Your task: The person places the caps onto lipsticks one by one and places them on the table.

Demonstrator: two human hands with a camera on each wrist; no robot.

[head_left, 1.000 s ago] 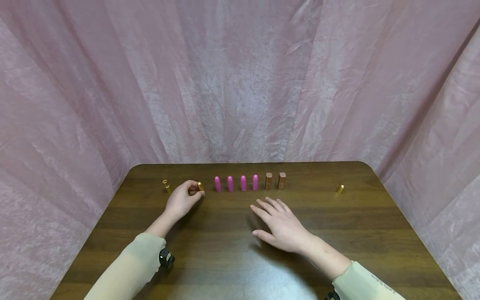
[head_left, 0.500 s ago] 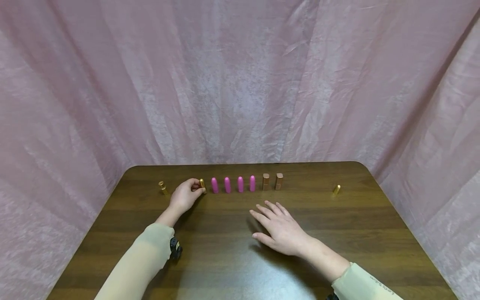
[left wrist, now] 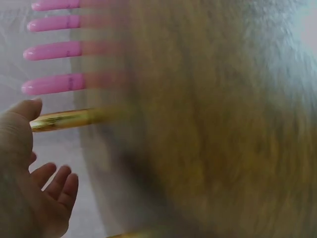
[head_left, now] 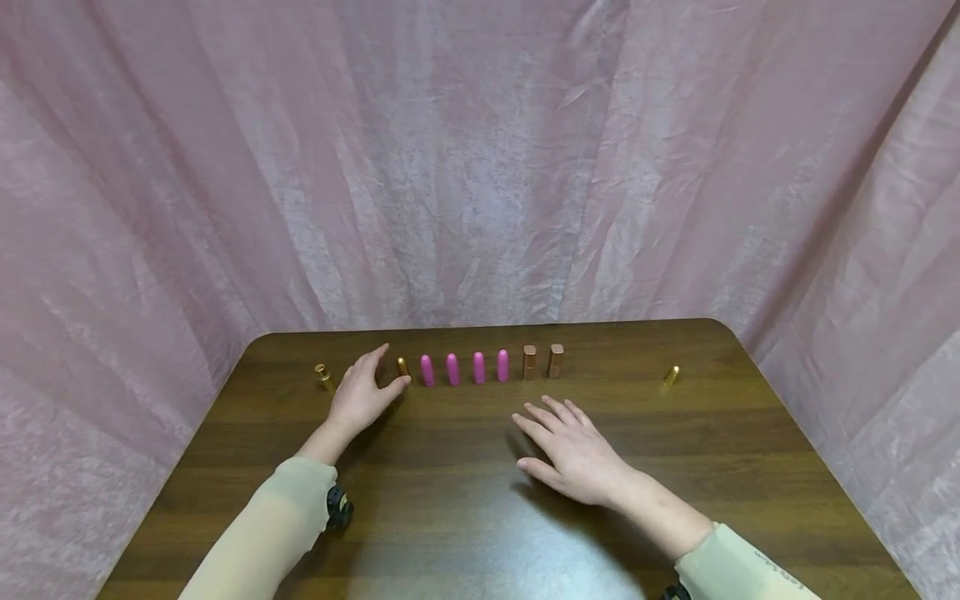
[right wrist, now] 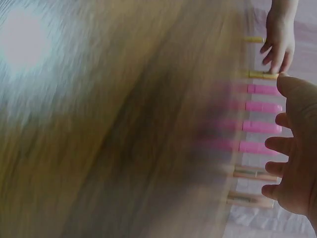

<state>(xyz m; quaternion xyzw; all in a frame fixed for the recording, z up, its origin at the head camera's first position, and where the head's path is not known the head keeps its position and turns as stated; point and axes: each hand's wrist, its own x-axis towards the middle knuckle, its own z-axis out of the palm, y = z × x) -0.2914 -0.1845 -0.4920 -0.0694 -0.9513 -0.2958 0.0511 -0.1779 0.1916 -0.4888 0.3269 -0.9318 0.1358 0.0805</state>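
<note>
A gold lipstick tube stands upright at the left end of a row on the table. My left hand is just left of it, thumb and fingers spread apart, holding nothing. In the left wrist view, the thumb of that hand is close to the gold tube; whether it touches cannot be told. Several pink bullet-shaped lipstick tubes continue the row, followed by two square rose-gold ones. My right hand hovers in front of the rose-gold tubes, fingers extended and spread.
Another gold tube, narrower near its top, stands at the far left. Apart on the right is a further gold tube. The brown wooden table ends at a back edge before a pink curtain.
My left hand was pinching the gold tube and setting it beside the pink ones; its fingers have since spread and let go. The right hand has barely moved.
</note>
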